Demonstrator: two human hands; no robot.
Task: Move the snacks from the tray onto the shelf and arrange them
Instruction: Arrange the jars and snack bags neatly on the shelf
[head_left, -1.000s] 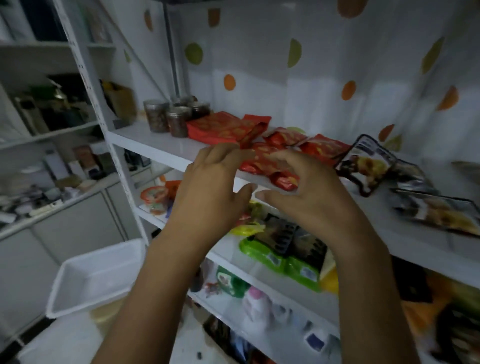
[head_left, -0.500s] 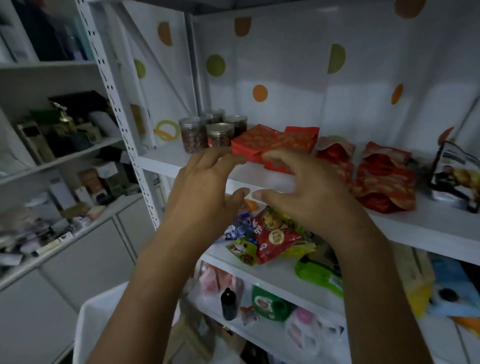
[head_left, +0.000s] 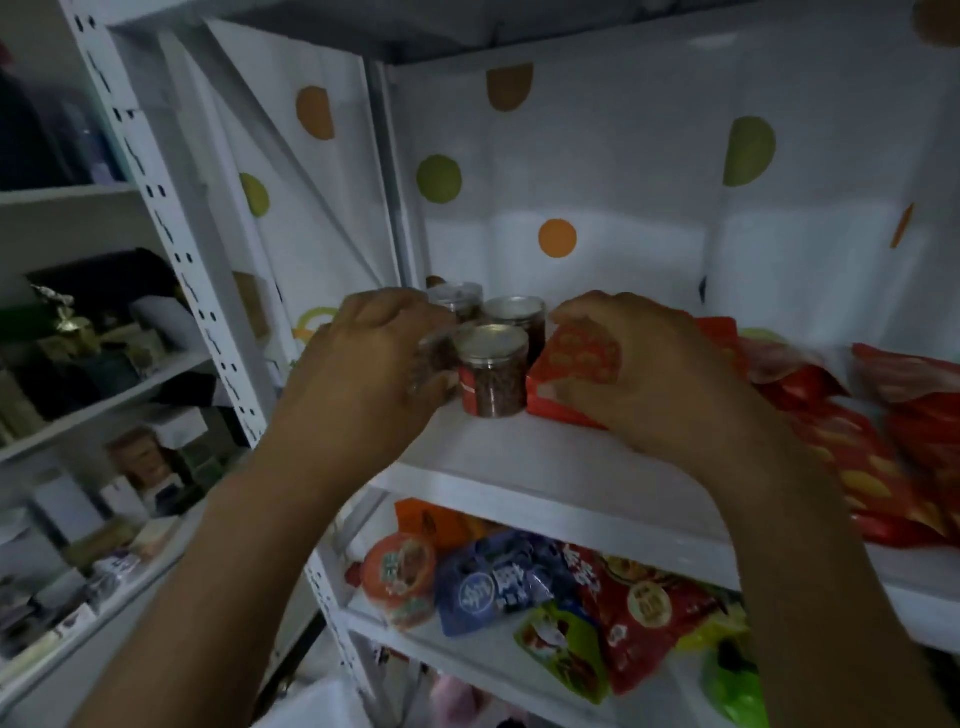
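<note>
Snack jars (head_left: 491, 371), clear, silver-lidded, stand beside red box (head_left: 576, 358).

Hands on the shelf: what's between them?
In the head view, a silver-lidded jar stands between the left hand, gripping a blurred jar, and the right hand, gripping a red box.

The jar (head_left: 434, 361) my left hand (head_left: 363, 374) grips and the front jar (head_left: 493, 384) beside it have clear, smooth plastic walls and dull silvery lids (head_left: 492, 338), metal by the look — the red box (head_left: 576, 364) my right hand (head_left: 639, 374) holds seems printed card with a slight sheen. The red snack bags (head_left: 857, 457) and the packets (head_left: 498, 582) on the lower tier are glossy, crinkled plastic film. The shelf board (head_left: 519, 467) and its perforated upright (head_left: 166, 228) look like white painted metal, smooth and matt; the dotted sheet (head_left: 623, 182) behind is creased — cloth or plastic, I cannot tell.
</note>
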